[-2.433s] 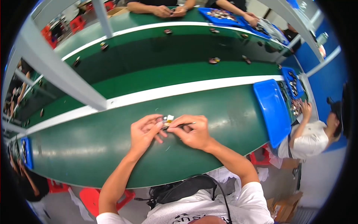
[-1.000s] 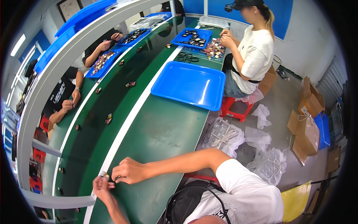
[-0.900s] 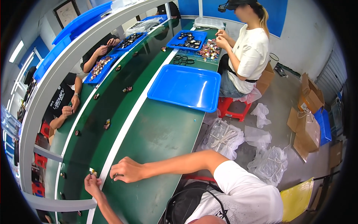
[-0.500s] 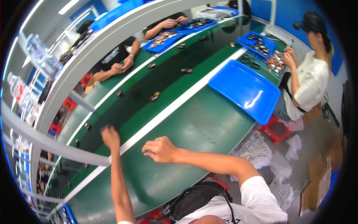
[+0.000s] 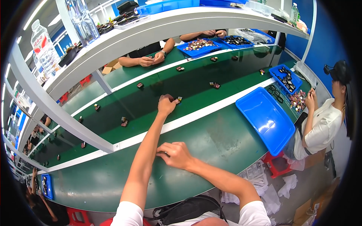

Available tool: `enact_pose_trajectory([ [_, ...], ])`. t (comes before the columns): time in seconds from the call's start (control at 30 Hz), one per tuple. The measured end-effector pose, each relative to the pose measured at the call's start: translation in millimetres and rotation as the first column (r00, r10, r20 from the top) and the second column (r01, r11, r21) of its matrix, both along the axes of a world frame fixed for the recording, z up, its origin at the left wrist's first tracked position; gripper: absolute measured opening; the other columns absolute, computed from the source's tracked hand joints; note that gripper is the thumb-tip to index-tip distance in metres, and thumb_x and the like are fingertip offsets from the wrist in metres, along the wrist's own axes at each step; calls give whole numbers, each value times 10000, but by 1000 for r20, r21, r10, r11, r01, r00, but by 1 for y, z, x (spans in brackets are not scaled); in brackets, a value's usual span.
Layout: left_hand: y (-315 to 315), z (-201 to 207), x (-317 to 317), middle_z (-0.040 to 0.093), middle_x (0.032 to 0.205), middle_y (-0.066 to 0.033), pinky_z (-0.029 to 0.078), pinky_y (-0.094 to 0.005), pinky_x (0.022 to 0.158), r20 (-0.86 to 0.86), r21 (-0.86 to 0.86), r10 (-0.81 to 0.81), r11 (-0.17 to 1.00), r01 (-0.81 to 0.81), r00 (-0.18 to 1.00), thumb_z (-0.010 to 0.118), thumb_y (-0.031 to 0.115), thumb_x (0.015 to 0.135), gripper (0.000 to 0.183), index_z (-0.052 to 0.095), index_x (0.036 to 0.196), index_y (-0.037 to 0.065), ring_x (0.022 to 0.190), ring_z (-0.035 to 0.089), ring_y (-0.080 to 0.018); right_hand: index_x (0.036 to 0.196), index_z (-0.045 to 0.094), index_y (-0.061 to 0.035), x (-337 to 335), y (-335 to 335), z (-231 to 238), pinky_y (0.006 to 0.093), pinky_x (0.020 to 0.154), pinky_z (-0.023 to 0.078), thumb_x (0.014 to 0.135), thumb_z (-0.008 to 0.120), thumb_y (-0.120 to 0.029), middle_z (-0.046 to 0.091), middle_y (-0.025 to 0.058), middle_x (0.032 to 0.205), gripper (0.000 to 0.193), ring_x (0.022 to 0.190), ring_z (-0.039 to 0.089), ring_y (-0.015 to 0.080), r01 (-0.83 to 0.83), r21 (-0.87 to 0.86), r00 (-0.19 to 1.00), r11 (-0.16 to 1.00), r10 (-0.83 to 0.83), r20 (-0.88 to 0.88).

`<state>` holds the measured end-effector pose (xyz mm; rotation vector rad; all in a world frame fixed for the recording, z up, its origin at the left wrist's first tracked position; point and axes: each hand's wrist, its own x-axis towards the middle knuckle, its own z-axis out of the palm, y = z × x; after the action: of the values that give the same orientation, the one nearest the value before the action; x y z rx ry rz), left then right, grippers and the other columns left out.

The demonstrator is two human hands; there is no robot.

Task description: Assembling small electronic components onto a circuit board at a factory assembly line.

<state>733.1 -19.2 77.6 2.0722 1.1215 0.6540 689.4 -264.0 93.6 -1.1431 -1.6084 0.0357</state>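
Observation:
My left hand (image 5: 167, 104) reaches over the white rail onto the dark green conveyor belt (image 5: 151, 98). Its fingers are closed on a small electronic part (image 5: 179, 99), dark with a pale yellowish face, at the belt's near side. Above the green worktop (image 5: 203, 139), nearer to me, my right hand (image 5: 175, 154) is curled with thumb and forefinger pinched together. Something thin and dark shows at those fingertips, too small to name. More small parts of the same sort, such as one assembly (image 5: 215, 85) farther right, lie spaced along the belt.
A blue tray (image 5: 260, 113) lies at the worktop's right end, beside a seated co-worker (image 5: 320, 116). Across the belt, other people's hands (image 5: 152, 60) work near blue trays of parts (image 5: 198, 47). A white shelf frame (image 5: 75, 109) with bottles rises at left.
My left hand has moved right and farther out, to the part on the belt. The right hand stays pinched over the worktop. The view has turned, shifting the scene.

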Motion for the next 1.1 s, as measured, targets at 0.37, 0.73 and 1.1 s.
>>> enact_pose_trajectory([
  [0.37,-27,27,-50,704,730,-100,507,-283,467,202,-84,-41,995,59,978,817,103,808,245,645,893,-50,543,655,-139,870,695,-90,-1,2,-4,354,580,531,742,803,-67,714,28,835,169,623,669,273,-11,-4,1000,1000,10,-27],
  [0.73,-126,37,-200,713,796,-123,485,-234,442,358,-319,122,948,-2,926,684,71,935,219,699,1072,-100,557,660,-131,840,728,-78,-9,-9,10,286,467,448,725,837,-85,741,22,811,159,466,560,147,-50,-192,973,980,5,-231],
  [1.1,-172,18,-232,709,796,-113,509,-235,470,569,-315,224,948,-41,791,705,29,922,157,733,1035,-77,571,668,-136,892,748,5,-11,-10,13,178,471,311,797,827,4,708,-3,865,123,530,414,-19,-302,-349,763,887,6,-646],
])
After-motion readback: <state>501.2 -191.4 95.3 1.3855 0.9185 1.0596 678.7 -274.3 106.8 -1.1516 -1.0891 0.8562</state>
